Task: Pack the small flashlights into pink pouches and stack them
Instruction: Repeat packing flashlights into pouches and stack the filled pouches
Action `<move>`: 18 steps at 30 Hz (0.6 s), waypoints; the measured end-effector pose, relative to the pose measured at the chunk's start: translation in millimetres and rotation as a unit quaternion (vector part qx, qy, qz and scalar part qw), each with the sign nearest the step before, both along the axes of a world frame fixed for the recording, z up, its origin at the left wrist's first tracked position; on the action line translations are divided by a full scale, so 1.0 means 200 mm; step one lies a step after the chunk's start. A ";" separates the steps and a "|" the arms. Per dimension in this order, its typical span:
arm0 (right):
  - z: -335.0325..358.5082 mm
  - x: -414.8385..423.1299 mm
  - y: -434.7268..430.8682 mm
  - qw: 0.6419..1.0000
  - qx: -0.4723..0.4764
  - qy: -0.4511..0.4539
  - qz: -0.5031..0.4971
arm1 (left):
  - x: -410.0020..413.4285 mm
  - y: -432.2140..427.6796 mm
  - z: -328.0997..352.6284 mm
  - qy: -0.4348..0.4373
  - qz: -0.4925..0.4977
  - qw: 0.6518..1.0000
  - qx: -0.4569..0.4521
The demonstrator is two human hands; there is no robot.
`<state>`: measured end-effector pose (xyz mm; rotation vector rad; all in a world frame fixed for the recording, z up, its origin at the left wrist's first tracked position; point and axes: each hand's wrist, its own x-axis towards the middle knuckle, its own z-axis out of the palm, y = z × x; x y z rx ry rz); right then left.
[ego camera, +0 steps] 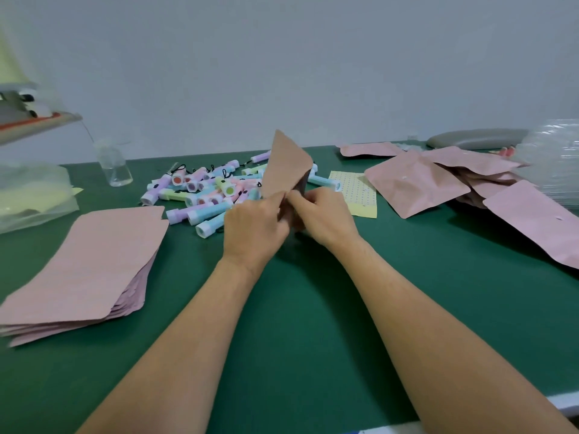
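- Left hand and right hand meet above the middle of the green desk, both forearms bare and reaching in from the near edge.
- Between them is one pink pouch, lifted off the desk and tilted, with its far corner pointing up.
- Left fingers are curled and pinch the pouch's near lower edge. Right fingers pinch the same edge just beside them, and the two hands almost touch.
- The near end of the pouch looks dark between the hands. Cannot tell whether anything is inside.
- Flashlights: a loose pile of pastel blue, lilac, pink and yellow-green bodies with white ends and black cords. It lies on the desk just beyond and left of the hands, partly hidden behind the pouch.
- Stack of flat pouches: on the left of the desk, edges fanned out, well apart from the hands.
- Heap of pouches: on the right, overlapping, and puffed rather than flat.
- Yellow dotted sheet: flat on the desk, between the hands and the right heap.
- Clear bottle: upright at the back left.
- Crinkled clear plastic: at the far right edge.
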<state>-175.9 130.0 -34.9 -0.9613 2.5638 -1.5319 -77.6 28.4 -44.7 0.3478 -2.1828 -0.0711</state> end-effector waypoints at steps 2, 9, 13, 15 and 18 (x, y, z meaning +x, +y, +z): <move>0.00 0.01 -0.01 1.000 0.001 -0.021 -0.024 | -0.02 0.02 0.00 0.016 -0.009 1.000 0.003; -0.01 -0.04 -0.01 0.978 0.137 0.074 -0.135 | 0.02 -0.01 0.05 0.165 0.037 0.977 0.134; -0.02 0.02 -0.04 0.973 0.138 0.172 -0.063 | -0.01 0.01 0.01 0.027 0.054 0.981 0.186; -0.02 0.05 -0.06 0.958 0.153 0.237 -0.057 | -0.03 0.01 -0.01 0.001 0.063 0.979 0.194; -0.01 0.05 -0.06 0.947 0.163 0.266 -0.079 | -0.01 -0.02 0.00 0.046 0.054 0.962 0.265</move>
